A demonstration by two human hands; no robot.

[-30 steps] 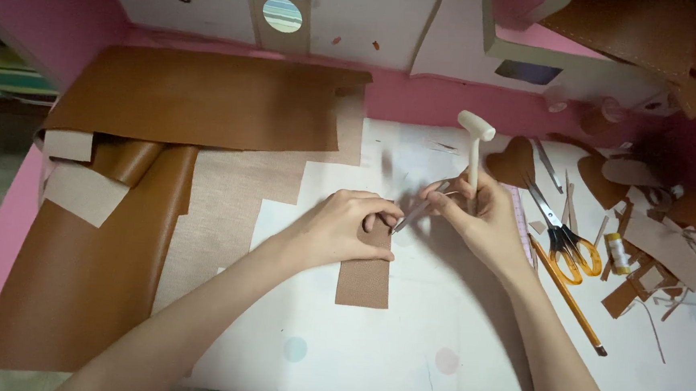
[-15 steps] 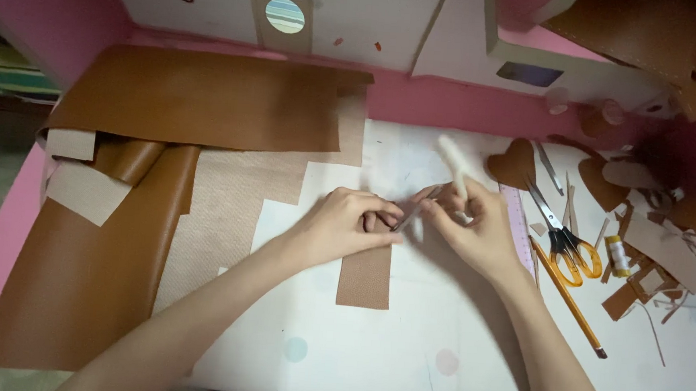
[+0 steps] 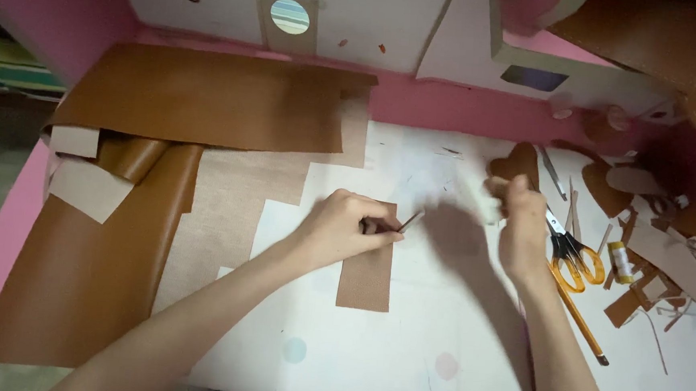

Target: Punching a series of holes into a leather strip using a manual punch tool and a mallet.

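Observation:
My left hand (image 3: 346, 228) is closed on a thin metal tool (image 3: 408, 221) whose tip points right, just past the top of a small brown leather strip (image 3: 365, 281). The strip lies flat on a white mat (image 3: 402, 360), partly under that hand. My right hand (image 3: 523, 226) is off to the right, apart from the strip and beside the orange-handled scissors (image 3: 574, 254). It is closed around a white mallet (image 3: 491, 203), which is blurred by motion.
A large brown leather sheet (image 3: 201, 98) and a folded piece (image 3: 86, 260) cover the left of the pink table. At right lie an orange pencil (image 3: 582, 314), a small yellow-and-white cylinder (image 3: 619, 262), a heart-shaped brown piece (image 3: 519, 162) and several leather scraps (image 3: 659, 239).
My right hand has swung the mallet down and then away to the right, from beside my left hand to near the scissors. My left hand stays on the strip with the tool.

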